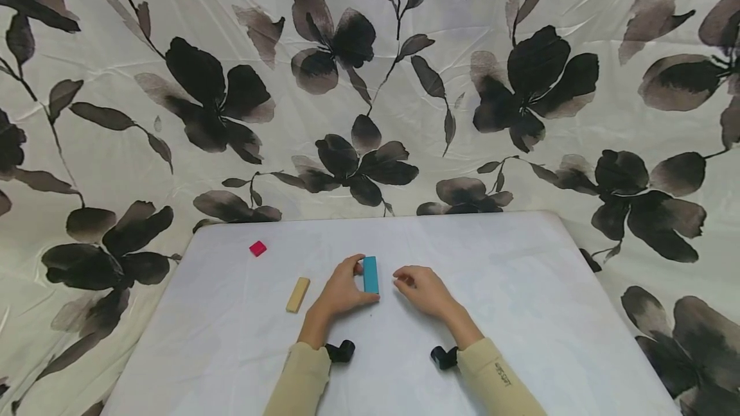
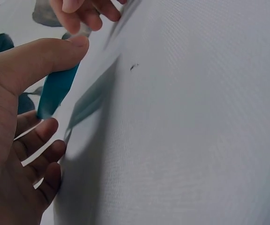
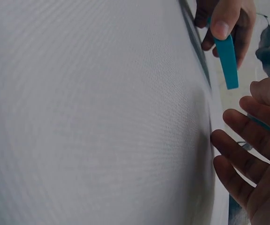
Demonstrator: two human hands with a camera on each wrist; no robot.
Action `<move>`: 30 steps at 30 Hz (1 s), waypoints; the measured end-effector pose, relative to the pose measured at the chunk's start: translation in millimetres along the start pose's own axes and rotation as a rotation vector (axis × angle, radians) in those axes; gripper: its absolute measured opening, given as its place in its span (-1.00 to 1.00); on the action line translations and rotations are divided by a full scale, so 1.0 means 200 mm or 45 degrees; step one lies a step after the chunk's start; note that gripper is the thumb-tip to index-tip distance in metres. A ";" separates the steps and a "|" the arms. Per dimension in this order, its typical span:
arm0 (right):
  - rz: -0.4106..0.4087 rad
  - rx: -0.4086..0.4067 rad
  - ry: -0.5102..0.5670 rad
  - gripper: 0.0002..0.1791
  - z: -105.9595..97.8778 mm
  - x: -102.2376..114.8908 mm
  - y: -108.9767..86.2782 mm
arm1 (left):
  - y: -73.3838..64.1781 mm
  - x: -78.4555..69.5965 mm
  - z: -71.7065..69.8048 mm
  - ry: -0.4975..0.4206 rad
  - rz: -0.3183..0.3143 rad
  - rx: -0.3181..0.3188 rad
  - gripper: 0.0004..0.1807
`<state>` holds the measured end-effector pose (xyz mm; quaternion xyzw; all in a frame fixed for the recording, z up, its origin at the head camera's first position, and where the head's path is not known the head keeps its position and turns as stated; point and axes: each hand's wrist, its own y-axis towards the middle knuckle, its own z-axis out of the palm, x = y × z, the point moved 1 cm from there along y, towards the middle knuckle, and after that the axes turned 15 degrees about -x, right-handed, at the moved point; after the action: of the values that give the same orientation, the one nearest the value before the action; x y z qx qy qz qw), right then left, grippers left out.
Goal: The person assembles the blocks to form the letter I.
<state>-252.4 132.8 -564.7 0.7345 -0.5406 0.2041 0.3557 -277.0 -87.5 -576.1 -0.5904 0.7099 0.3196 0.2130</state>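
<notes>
In the head view, my left hand (image 1: 342,289) holds a blue rectangular block (image 1: 370,275) between thumb and fingertips. The left wrist view has the thumb across one end of the blue block (image 2: 57,91), and its shadow falls on the white surface. Just right of the block, apart from it, is my right hand (image 1: 426,289). Its fingers are loosely bent with nothing between them; the right wrist view shows them spread (image 3: 252,145). A tan wooden block (image 1: 297,294) lies left of my left hand. Farther back at the left is a small red block (image 1: 257,248).
A white-covered table (image 1: 491,255) lies under both hands. Behind it and at its sides hangs a pale cloth (image 1: 439,165) with dark flowers. Small black devices are worn at the left wrist (image 1: 341,351) and the right wrist (image 1: 444,358).
</notes>
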 end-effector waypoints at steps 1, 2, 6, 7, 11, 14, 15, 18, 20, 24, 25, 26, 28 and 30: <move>0.002 0.002 0.004 -0.74 0.00 0.00 0.00 | 0.00 0.00 0.01 0.010 0.002 0.000 0.10; 0.001 0.004 0.007 -0.74 0.00 0.00 0.00 | 0.01 0.00 0.01 0.018 0.001 0.001 0.11; 0.001 0.005 0.011 -0.74 0.01 0.01 0.01 | 0.02 0.00 0.03 0.055 0.012 0.005 0.11; 0.000 0.005 0.006 -0.74 0.01 0.01 0.02 | 0.02 0.01 0.03 0.060 0.012 0.005 0.11; -0.008 0.010 -0.005 -0.74 0.02 0.01 0.03 | 0.02 0.00 0.04 0.071 0.033 0.002 0.10; -0.007 0.018 -0.005 -0.74 0.02 0.02 0.04 | 0.02 0.00 0.05 0.096 0.045 0.005 0.10; -0.012 0.020 -0.003 -0.73 0.02 0.02 0.04 | 0.03 0.00 0.06 0.104 0.047 0.007 0.10; -0.010 0.026 0.009 -0.73 0.04 0.03 0.05 | 0.03 0.00 0.06 0.132 0.058 0.003 0.09; -0.018 0.025 0.017 -0.73 0.04 0.03 0.05 | 0.03 0.00 0.06 0.138 0.062 -0.004 0.09; -0.021 0.022 0.031 -0.74 0.05 0.04 0.06 | 0.03 0.00 0.07 0.145 0.087 -0.017 0.08; -0.022 0.025 0.032 -0.74 0.06 0.04 0.07 | 0.03 0.01 0.07 0.146 0.092 -0.018 0.08; -0.022 0.028 0.031 -0.75 0.06 0.04 0.07 | 0.03 0.01 0.07 0.148 0.100 -0.021 0.07; -0.021 0.033 0.032 -0.75 0.07 0.05 0.07 | 0.03 0.01 0.08 0.153 0.112 -0.027 0.07; -0.019 0.037 0.029 -0.75 0.07 0.05 0.07 | 0.03 0.02 0.08 0.154 0.120 -0.034 0.07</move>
<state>-264.1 113.8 -563.0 0.7412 -0.5280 0.2177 0.3526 -284.6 -78.4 -587.9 -0.5772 0.7442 0.3024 0.1465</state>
